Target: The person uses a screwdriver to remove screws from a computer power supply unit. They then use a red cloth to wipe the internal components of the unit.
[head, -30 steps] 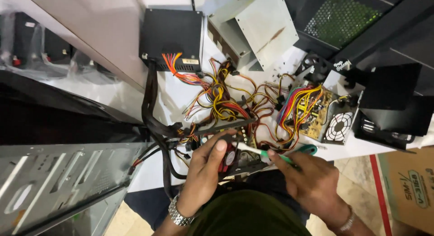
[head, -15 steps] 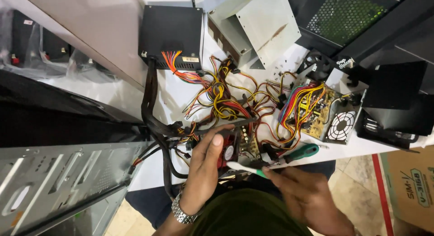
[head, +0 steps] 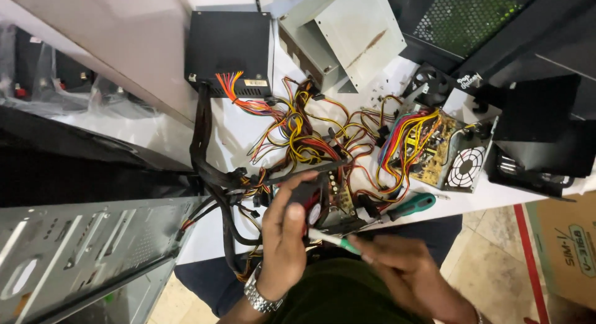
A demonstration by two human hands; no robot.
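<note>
From the head camera, the left hand (head: 287,237), a metal watch on its wrist, sits at about 6 o'clock in the frame, fingers curled closed around an opened power supply unit (head: 326,203) whose red parts and circuit board show between thumb and fingers. The right hand (head: 406,271), at about 5 o'clock, is closed in a pinch on a slim screwdriver (head: 332,240) with a green and white handle, its tip pointing toward 9 o'clock and meeting the held unit just beside the left thumb. A second, teal-handled screwdriver (head: 411,206) lies on the white table (head: 233,134) at 3 o'clock of the held unit, near the table's edge. A tangle of yellow, red and black cables (head: 304,128) spreads at 12 o'clock of the hands, running up to a closed black power supply (head: 228,41). At 2 o'clock lies another open power supply board (head: 444,150) with a round fan grille, and at 12 to 1 o'clock an empty grey metal casing (head: 347,32). A grey computer case panel (head: 81,255) fills the 8 o'clock corner.
</note>
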